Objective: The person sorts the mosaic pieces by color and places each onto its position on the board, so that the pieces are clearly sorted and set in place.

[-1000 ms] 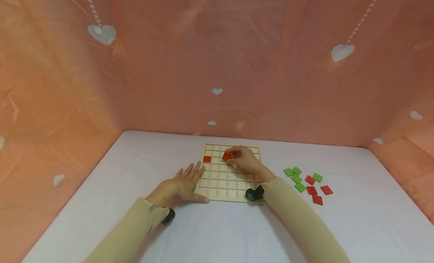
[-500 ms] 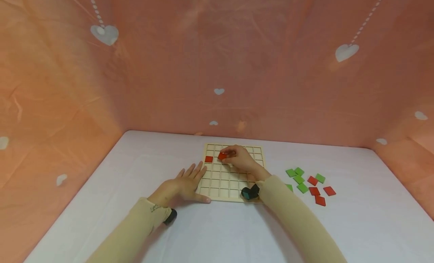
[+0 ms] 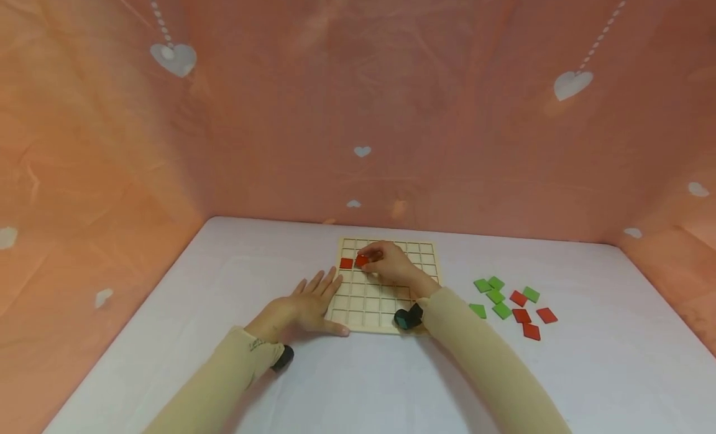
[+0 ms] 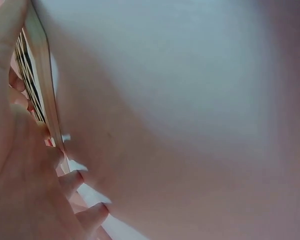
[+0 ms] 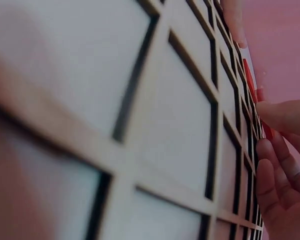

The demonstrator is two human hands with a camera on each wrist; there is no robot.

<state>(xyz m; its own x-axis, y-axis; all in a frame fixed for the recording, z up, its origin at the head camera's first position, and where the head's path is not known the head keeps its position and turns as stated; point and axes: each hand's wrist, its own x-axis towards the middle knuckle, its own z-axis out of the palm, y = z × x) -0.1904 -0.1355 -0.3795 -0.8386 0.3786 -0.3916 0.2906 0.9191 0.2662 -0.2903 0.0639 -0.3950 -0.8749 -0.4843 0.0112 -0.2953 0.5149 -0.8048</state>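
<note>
A wooden grid board (image 3: 358,329) lies on the white table, its squares framed by thin raised strips. One red square tile (image 3: 346,263) lies in a cell at the board's left edge. Just right of it, my right hand (image 3: 390,260) pinches a second red tile (image 3: 362,260) between thumb and fingers, close over the grid. In the right wrist view the thumb (image 5: 282,116) is near the red pieces at the far edge of the grid. My left hand (image 3: 310,304) rests with spread, straight fingers at the board's left edge, its thumb along the near corner.
To the board's right lie several loose green tiles (image 3: 495,296) and red tiles (image 3: 521,316) on the white table (image 3: 593,372). An orange-pink cloth with hearts (image 3: 447,142) hangs behind and at both sides. Both wrists wear small black cameras.
My right hand has moved a little left with the red tile, bringing it beside the tile on the board. The left hand stays at the board's edge.
</note>
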